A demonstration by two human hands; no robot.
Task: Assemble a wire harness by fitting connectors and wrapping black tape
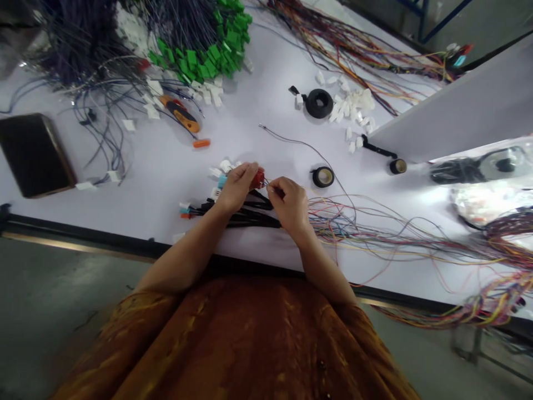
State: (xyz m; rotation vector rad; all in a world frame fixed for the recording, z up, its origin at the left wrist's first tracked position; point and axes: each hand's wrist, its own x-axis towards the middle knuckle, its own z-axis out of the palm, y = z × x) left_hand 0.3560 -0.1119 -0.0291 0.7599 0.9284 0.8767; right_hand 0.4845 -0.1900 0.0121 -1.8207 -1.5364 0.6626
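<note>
My left hand (237,188) is closed around a red connector (259,178), which shows past the fingertips. Just to its right, my right hand (289,201) pinches a thin wire (267,183) at the connector's wire side. Whether the wire's end sits inside the connector I cannot tell. Below both hands runs a bundle of black-sleeved cables (254,218), with small white, blue and orange connectors (185,210) at its left end. Loose coloured wires (375,236) trail from it to the right. White and light blue connectors (222,180) lie partly behind my left hand.
Black tape rolls (323,177) (318,104) lie to the right, near white connectors (353,105) and an upright white panel (453,105). An orange-black tool (180,114), green connectors (212,58) on dark wires and a dark phone-like slab (36,155) are on the left. A single wire (300,142) crosses mid-table.
</note>
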